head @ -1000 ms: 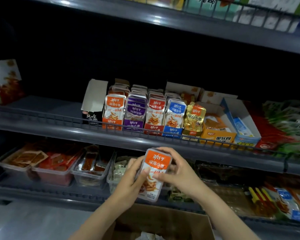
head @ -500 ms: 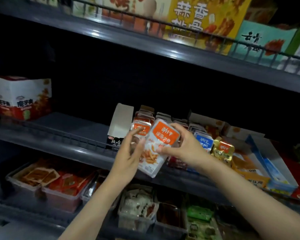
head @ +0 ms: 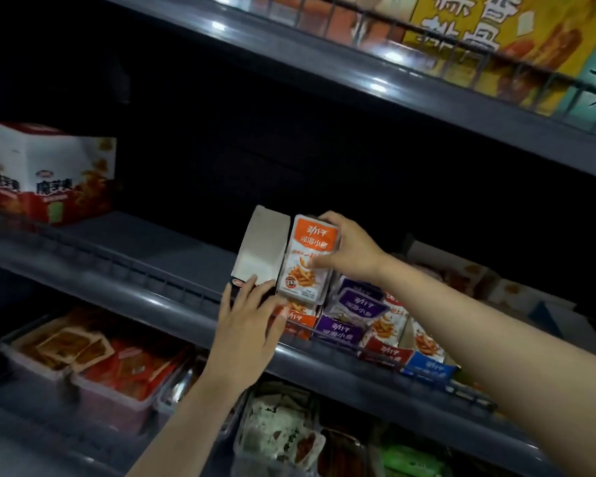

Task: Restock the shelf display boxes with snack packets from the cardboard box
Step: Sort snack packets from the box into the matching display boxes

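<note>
My right hand grips a stack of orange-topped snack packets upright, just above the orange display box on the middle shelf. My left hand lies with straight fingers against the front of the black-and-white display box that stands left of the packets. To the right stand purple, red and blue display boxes with packets in them. The cardboard box is out of view.
A wire rail runs along the middle shelf's front edge. A red and white carton stands at far left, with bare shelf beside it. Clear tubs of snacks fill the lower shelf. Large cartons line the top shelf.
Both hands lifted the packet stack from near the cardboard box up to the middle shelf. My left hand let go of it and moved to the black-and-white box's front.
</note>
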Demonstrator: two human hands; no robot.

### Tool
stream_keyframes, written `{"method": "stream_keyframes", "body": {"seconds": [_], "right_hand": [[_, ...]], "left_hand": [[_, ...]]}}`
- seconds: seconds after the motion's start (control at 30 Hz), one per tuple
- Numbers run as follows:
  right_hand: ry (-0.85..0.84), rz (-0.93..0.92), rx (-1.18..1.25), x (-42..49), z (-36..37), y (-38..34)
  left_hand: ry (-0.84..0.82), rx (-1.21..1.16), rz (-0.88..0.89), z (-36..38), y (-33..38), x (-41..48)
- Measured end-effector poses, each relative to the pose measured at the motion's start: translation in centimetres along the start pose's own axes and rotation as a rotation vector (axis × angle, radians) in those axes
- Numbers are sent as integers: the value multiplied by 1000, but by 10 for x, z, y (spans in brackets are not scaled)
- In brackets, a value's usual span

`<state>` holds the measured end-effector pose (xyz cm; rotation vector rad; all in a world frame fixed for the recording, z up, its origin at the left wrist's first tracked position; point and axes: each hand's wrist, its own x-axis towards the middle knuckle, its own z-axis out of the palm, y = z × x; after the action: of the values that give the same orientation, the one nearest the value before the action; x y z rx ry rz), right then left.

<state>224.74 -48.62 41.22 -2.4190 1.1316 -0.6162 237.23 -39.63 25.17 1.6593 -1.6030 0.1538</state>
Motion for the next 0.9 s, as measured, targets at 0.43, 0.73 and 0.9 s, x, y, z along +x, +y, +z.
{"method": "stream_keyframes", "body": {"seconds": [0.43,0.73,0.9], "right_hand": [[-339,123,-576,17,23,2],[-409,160,-647,26,19,2],[-336,85,-650,23,25,6]], "left_hand": [[-14,-43,18,2,-7,2],[-56,-43,30,2,-9,4],[-77,-23,33,2,-9,6]]}}
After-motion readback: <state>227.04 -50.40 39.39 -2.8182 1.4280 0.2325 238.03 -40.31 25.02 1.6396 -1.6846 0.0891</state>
